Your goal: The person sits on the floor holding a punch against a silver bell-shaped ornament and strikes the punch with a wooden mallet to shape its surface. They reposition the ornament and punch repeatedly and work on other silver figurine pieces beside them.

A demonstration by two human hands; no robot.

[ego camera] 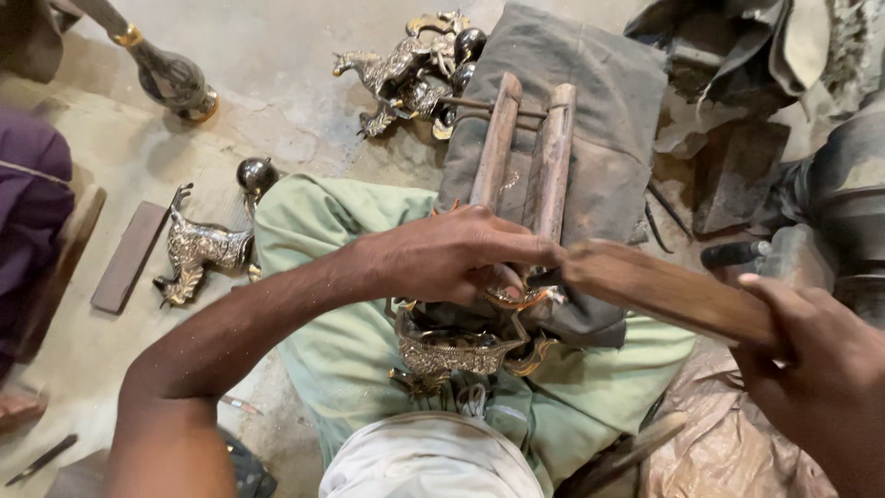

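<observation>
My left hand (456, 254) presses down on an ornate brass animal figure (452, 350) that lies across my lap, its fingers closed over the figure's upper part. My right hand (816, 369) grips the end of a long flat wooden tool (659, 288), whose far tip meets the figure right at my left fingertips. The figure rests on a dark grey cloth (581, 101) and against two wooden bars (525, 152) that run away from me. My legs are in light green trousers (332, 341).
Another brass animal figure (198, 251) stands on the concrete floor at left beside a flat wooden block (129, 255) and a dark metal ball (256, 175). Several more figures (410, 69) lie at the top. A brass vase (171, 78) lies upper left. Rags and dark metal parts (737, 166) crowd the right.
</observation>
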